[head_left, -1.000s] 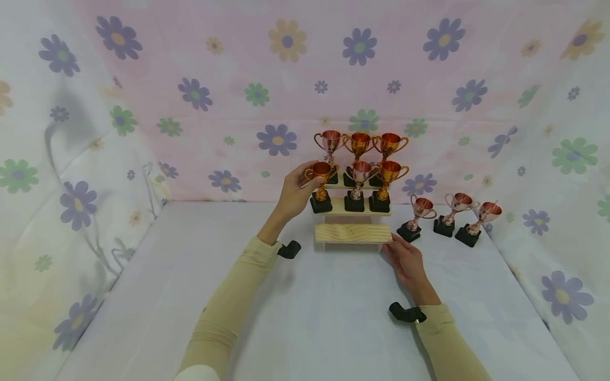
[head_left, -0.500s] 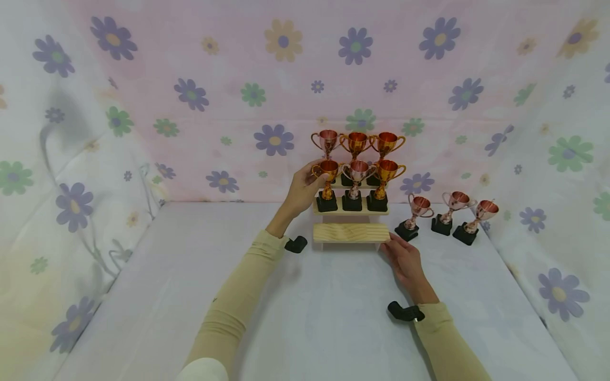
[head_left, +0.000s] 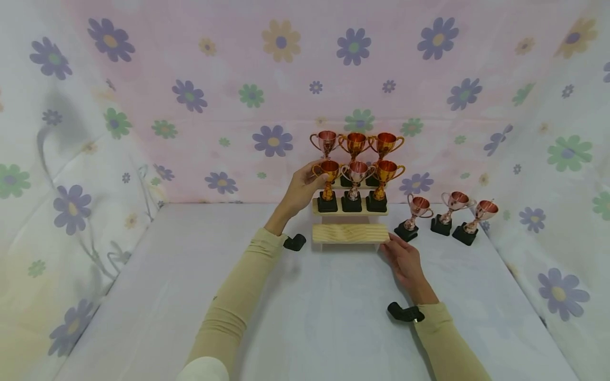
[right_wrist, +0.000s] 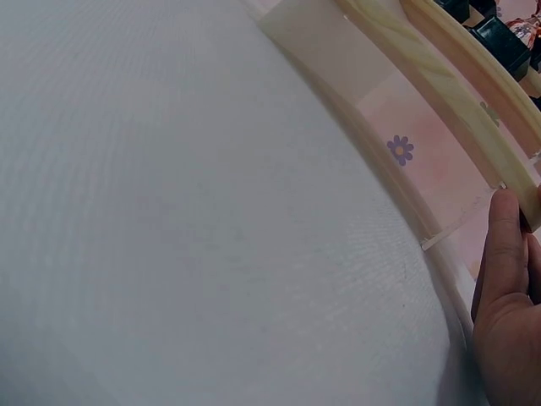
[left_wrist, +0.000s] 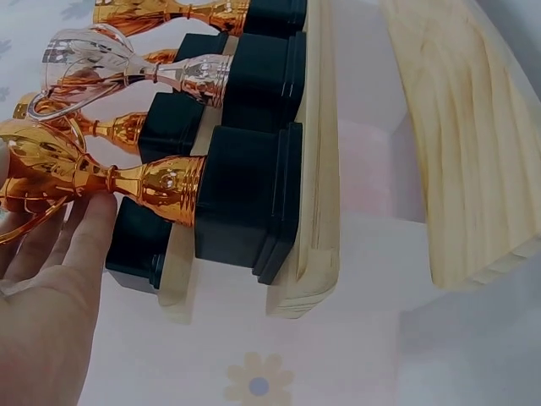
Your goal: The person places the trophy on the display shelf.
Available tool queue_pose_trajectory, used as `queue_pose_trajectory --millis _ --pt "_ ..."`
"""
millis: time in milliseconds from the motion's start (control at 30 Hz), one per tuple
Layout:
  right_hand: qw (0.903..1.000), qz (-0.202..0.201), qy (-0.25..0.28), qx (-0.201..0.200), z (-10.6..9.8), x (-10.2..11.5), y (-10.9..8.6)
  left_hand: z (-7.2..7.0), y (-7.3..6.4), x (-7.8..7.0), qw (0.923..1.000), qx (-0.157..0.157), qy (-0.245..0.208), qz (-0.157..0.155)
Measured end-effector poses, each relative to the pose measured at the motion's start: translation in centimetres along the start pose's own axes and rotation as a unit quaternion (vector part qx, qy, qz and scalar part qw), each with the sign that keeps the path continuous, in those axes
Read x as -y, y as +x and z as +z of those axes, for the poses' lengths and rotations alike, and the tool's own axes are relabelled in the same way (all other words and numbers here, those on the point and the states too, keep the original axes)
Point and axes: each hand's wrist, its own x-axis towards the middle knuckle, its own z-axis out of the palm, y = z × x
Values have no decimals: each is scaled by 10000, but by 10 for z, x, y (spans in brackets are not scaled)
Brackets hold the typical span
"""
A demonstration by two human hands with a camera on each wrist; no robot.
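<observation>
A three-tier wooden display stand stands on the table near the back cloth. My left hand grips a gold trophy by its cup; its black base sits on the left end of the middle shelf, as the left wrist view shows. Beside it are a rose-gold trophy and another gold trophy. On the top shelf, behind, are a rose-gold trophy and two gold ones. My right hand holds the right end of the bottom shelf, thumb and fingers around its edge.
Three rose-gold trophies with black bases stand on the white tabletop to the right of the stand. Flowered cloth rises behind and on both sides. A black wrist camera sits at each cuff.
My left hand has moved slightly right with the gold trophy, from the shelf's left edge to beside the rose-gold one. My right hand has stayed at the bottom shelf.
</observation>
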Motion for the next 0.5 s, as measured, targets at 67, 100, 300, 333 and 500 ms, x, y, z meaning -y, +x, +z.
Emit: queue_pose_trajectory --millis 67,100,300,333,500 --pt "10000 10 9 8 0 0 0 0 0 0 10000 -13 12 -7" --pt "10000 16 10 10 0 0 0 0 0 0 10000 -22 1 -2" --pt "10000 -17 -12 5 1 -1 -1 -3 -9 3 9995 -296 0 118" --pt "10000 -31 -15 -1 2 -1 -1 -4 -13 4 9992 -366 -29 140" --pt "10000 -46 -43 -8 1 0 0 -11 -35 12 9970 -698 -266 181"
